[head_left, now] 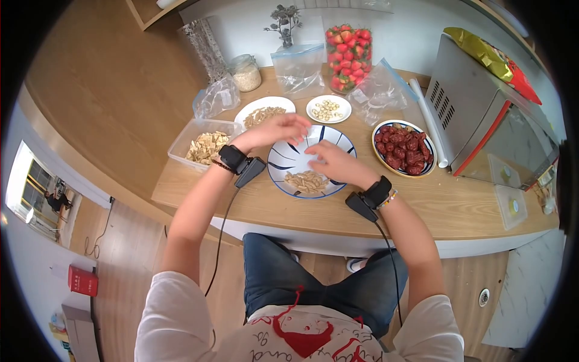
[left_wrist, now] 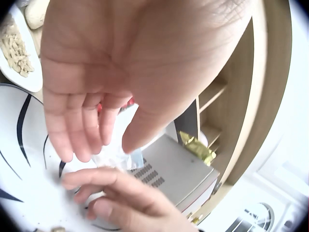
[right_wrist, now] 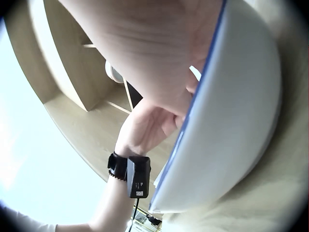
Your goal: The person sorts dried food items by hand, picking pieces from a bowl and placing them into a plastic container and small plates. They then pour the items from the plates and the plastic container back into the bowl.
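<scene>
A white bowl with blue stripes [head_left: 283, 172] stands in front of me, with a heap of light-brown dried strips [head_left: 306, 181] at its near side. Over its upper-left rim hangs my left hand [head_left: 272, 131], palm down and fingers loosely extended. The left wrist view shows nothing in that palm. My right hand [head_left: 344, 164] reaches over the bowl's right side, fingers slightly bent and thumb apart from them. In the right wrist view, the bowl's outer wall [right_wrist: 236, 111] hides most of its fingertips. Behind the left hand, a white plate [head_left: 241, 113] bears more light-brown strips.
A plastic box [head_left: 181, 142] of dried slices stands left. Behind are a small plate [head_left: 344, 104] of pale round seeds, plastic bags [head_left: 298, 69] and a strawberry jar [head_left: 348, 57]. Right are a bowl of dried red dates [head_left: 401, 148], a white roll [head_left: 429, 123] and a grey oven [head_left: 470, 102].
</scene>
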A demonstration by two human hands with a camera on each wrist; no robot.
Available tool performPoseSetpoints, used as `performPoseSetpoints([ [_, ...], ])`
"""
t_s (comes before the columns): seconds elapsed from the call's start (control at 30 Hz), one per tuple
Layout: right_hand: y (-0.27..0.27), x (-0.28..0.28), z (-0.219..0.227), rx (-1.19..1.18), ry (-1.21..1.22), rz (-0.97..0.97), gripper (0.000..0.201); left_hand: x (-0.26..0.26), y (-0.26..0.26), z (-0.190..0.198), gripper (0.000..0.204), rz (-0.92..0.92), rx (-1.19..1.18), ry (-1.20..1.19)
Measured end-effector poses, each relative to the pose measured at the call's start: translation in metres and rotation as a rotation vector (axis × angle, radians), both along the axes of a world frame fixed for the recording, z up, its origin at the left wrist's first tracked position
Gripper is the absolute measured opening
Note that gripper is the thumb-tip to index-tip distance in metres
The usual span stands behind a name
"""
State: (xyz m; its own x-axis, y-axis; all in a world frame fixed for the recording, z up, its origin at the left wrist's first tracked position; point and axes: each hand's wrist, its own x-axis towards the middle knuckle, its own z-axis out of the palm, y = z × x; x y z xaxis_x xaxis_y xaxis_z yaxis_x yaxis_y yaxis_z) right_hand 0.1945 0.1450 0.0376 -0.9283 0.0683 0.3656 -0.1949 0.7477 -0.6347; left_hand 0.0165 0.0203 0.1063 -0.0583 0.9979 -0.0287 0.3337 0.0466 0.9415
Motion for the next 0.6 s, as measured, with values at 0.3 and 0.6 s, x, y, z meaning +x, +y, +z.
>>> performPoseSetpoints([
  [0.3,-0.037,0.022,0.016,0.267,-0.117,0.061,0.042,-0.009,0.013,-0.025,0.024,0.188,0.516,-1.063],
  [0.6,-0.031,0.016,0.021,0.11,-0.15,0.178,0.016,-0.03,0.003,-0.051,0.037,-0.103,0.408,-1.517],
])
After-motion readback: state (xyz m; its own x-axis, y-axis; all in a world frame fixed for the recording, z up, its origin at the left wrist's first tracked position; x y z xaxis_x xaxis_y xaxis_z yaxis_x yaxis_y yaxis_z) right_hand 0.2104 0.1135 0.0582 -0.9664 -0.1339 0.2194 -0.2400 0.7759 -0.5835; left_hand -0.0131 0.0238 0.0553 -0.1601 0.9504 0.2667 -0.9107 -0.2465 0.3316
